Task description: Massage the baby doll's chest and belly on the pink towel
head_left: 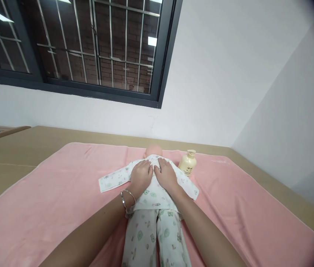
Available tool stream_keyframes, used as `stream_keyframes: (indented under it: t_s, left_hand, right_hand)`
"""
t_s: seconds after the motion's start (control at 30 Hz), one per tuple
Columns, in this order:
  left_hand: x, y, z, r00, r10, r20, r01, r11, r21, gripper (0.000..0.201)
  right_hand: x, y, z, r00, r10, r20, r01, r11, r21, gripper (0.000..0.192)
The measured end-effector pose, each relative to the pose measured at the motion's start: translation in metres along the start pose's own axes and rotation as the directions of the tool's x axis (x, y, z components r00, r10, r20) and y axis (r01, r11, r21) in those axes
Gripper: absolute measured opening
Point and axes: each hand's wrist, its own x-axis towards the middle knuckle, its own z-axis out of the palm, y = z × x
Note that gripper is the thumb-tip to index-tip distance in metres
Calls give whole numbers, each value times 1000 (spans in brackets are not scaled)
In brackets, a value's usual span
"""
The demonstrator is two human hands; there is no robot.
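Seen from above by a head-worn camera, a baby doll (153, 193) lies on its back in the middle of a pink towel (48, 193), its head at the far end and its legs pointing near. It wears a white printed top and trousers, sleeves spread out to left and right. Both hands rest flat on the doll's chest, side by side and almost touching, fingers open and spread, gripping nothing; they seem to press or smooth the clothing. The left hand (141, 176) has a silver bangle (127, 200) at its wrist; the right hand (166, 175) lies just beside it. A cream pump bottle (187, 163) stands upright just right of the doll's head, within easy reach. The towel covers a tan tabletop (12, 155), likely as padding. Beyond are a white wall and a barred window (90, 48).
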Motion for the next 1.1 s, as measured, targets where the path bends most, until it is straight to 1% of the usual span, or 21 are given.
stream_keyframes:
  t_s: [0.07, 0.17, 0.3, 0.4, 0.53, 0.6, 0.67, 0.77, 0.83, 0.9, 1.0, 1.1]
  left_hand:
    - [0, 1, -1, 1000, 9, 13, -9, 1000, 19, 30]
    - [2, 1, -3, 997, -8, 72, 5, 999, 47, 34]
    - [6, -4, -2, 988, -30, 151, 23, 999, 49, 41]
    - [6, -7, 2, 983, -29, 180, 23, 999, 36, 43]
    - [6, -9, 4, 979, -23, 201, 23, 1000, 1, 43]
    - [7, -9, 2, 980, -31, 199, 36, 999, -21, 42]
    - [7, -9, 1, 982, -32, 186, 41, 998, -42, 40]
    - [7, -8, -1, 987, 4, 158, 8, 997, -79, 36]
    - [7, -7, -2, 992, 24, 125, -12, 995, -101, 33]
    - [6, -4, -3, 995, 32, 93, -23, 995, -97, 30]
    - [3, 1, -5, 997, 47, 63, -45, 999, -31, 25]
    - [1, 6, -7, 997, 59, 44, -61, 996, 60, 26]
  right_hand:
    - [0, 0, 0, 1000, 20, 14, -20, 1000, -20, 45]
    - [2, 1, 0, 999, 34, 29, -32, 998, -50, 46]
    - [3, 3, 3, 998, 30, 57, -24, 994, -103, 51]
    - [4, 5, 4, 997, 8, 70, 3, 989, -148, 52]
    - [1, -1, 2, 998, -50, 25, 54, 979, -198, 44]
    - [-3, -9, 0, 1000, -28, -2, 26, 973, -230, 35]
    - [-8, -17, -1, 999, 22, -27, -29, 963, -267, 28]
    - [-14, -26, -2, 997, 57, -54, -71, 948, -311, 26]
    - [-14, -26, -2, 997, 57, -53, -70, 950, -303, 26]
    - [-12, -21, -3, 997, 62, -34, -69, 963, -260, 26]
    - [-4, -6, -3, 999, 32, 2, -32, 988, -152, 28]
    - [4, 8, -1, 999, -32, 28, 34, 998, -46, 38]
